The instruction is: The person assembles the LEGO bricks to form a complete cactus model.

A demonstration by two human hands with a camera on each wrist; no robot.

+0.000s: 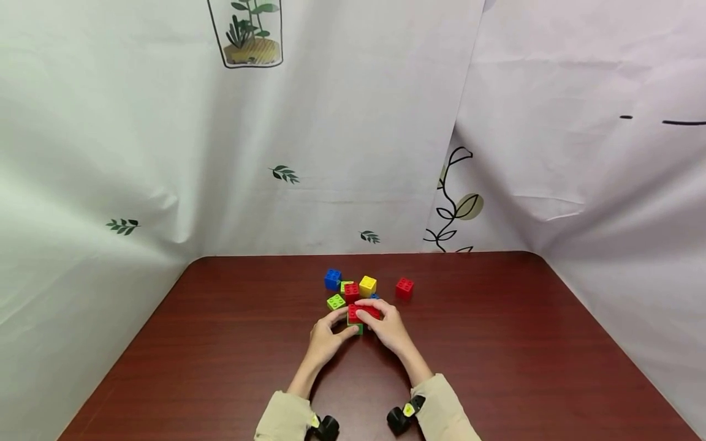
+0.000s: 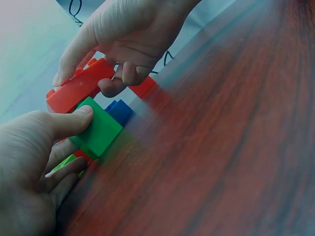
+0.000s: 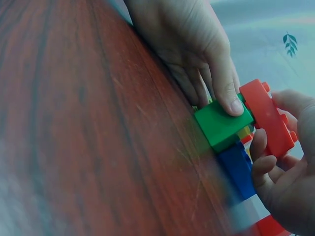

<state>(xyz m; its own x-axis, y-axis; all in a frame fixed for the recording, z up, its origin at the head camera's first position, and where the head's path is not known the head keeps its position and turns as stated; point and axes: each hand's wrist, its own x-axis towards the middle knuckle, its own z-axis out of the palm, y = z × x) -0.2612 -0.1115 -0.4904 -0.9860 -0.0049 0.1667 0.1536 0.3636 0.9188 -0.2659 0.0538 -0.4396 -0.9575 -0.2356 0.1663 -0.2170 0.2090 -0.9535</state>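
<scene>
My left hand (image 1: 324,340) pinches a green toy building block (image 2: 102,130), its thumb lying on the near face. A long red building block (image 3: 268,118) sits over the green one, overhanging it toward the right. Fingers and thumb of my right hand (image 1: 393,329) grip this red block from above and the side. Both blocks are low over the brown table (image 1: 231,343). Just behind them, a blue block (image 3: 237,169) stands partly hidden by the right hand in the head view.
Behind the hands stand another blue block (image 1: 333,280), a yellow block (image 1: 368,286), a red block (image 1: 351,293) and two lime green blocks, one of them (image 1: 335,302) nearest the left fingers. Farther right is a separate red block (image 1: 404,288). A printed cloth (image 1: 353,122) hangs beyond the table's back edge.
</scene>
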